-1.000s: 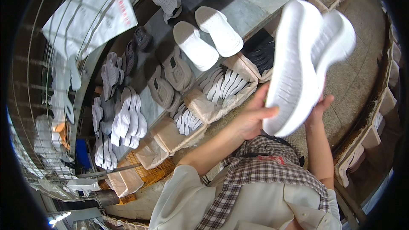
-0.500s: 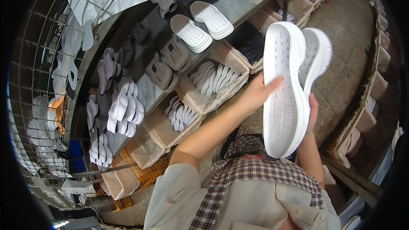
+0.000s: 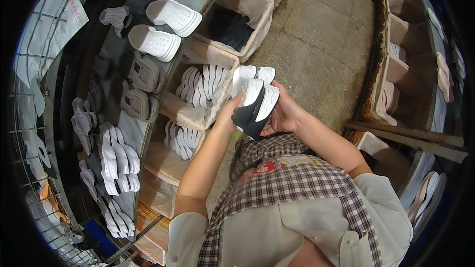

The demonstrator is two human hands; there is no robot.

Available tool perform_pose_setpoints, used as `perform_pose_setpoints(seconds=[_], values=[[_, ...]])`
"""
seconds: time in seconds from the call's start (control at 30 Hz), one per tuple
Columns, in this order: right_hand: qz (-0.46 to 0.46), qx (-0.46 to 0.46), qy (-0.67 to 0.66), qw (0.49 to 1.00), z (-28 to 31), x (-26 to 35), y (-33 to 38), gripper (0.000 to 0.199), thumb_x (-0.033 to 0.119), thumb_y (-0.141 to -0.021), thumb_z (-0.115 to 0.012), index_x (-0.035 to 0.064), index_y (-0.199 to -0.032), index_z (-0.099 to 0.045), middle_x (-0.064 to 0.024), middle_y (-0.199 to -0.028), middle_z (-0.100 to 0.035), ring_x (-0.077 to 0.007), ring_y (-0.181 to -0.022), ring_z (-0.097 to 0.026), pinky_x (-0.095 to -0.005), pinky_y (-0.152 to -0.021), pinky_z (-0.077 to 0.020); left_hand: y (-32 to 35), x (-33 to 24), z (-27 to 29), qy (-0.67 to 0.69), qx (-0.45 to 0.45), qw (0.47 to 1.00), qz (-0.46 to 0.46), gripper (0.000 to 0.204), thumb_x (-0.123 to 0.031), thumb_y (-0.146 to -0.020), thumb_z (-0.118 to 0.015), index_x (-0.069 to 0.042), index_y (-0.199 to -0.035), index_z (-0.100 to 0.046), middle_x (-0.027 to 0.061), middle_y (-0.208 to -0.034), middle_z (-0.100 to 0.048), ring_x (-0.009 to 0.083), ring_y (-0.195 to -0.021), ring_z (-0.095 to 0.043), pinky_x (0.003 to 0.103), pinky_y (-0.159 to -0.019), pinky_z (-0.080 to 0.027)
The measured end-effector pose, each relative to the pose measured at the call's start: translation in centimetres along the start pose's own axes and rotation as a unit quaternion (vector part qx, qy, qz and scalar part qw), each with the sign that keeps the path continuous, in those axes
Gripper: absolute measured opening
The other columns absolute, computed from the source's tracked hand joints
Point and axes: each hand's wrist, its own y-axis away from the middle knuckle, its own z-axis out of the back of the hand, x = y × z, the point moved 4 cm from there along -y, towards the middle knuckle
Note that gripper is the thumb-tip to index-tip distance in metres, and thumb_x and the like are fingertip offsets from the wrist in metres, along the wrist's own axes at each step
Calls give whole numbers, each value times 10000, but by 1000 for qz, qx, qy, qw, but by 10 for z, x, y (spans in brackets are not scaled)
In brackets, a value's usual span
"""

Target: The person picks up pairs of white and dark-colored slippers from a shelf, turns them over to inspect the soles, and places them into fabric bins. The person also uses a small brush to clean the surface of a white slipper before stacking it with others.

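Your left hand (image 3: 228, 113) and right hand (image 3: 284, 113) were clamped, fingers curled, around 2 white shoe soles (image 3: 255, 96); they looked light, stiff, best gripped mid-length.

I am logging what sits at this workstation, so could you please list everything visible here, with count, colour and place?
shoe soles in hand: a few stacked, white with one dark piece, held between both hands at centre.
white clogs: two, white, on the grey bench top at upper left.
grey shoe uppers: two, grey, on the bench below the clogs.
white soles on bench: many, white, in rows along the bench's left part.
fabric-lined bins: several, beige, along the bench's edge, holding white soles; one holds dark pieces.
wooden shelves: one rack, brown, at right, with pale soles.
concrete floor: grey, between bench and shelves.
left hand: fingers on the stack.
right hand: fingers gripping the stack.
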Motion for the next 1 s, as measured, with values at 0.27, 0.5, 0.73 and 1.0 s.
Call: perform_pose_setpoints(seconds=[0.27, 0.5, 0.73, 1.0], values=[[-9, -11, -26, 1000, -15, -11, -6, 777, 715, -845, -191, 164, -1362, -371, -128, -1326, -375, -407, -1107, -402, -596, -883, -356, -1, 4, 19, 63, 87, 994, 30, 411, -313, -958, -474, 17, -1198, -527, 139, -1050, -635, 216, -917, -643, 296, -776, -531], [-4, 2, -27, 1000, -17, -8, -9, 774, 741, -825, -219, 158, -1276, -457, -88, -1291, -406, -334, -1041, -431, -551, -785, -400, 10, -10, 19, -19, 18, 1000, -8, 426, -305, -982, -415, 50, -1199, -506, 149, -1089, -620, 246, -939, -632, 343, -806, -510], [-9, 29, -9, 1000, -10, 3, -6, 808, 730, -827, -131, 151, -1310, -422, -130, -1319, -384, -395, -1046, -435, -553, -802, -409, 0, -19, 3, 4, 67, 998, 5, 414, -283, -981, -410, 49, -1219, -475, 178, -1122, -598, 266, -970, -616, 381, -848, -502], [-27, -7, -35, 999, 7, -7, -1, 870, 752, -820, -119, 138, -1408, -305, -196, -1357, -375, -485, -1111, -465, -569, -890, -392, -12, 1, 2, -25, 76, 993, 88, 329, -262, -954, -453, -3, -1129, -554, 106, -1052, -636, 194, -916, -628, 325, -774, -520]])
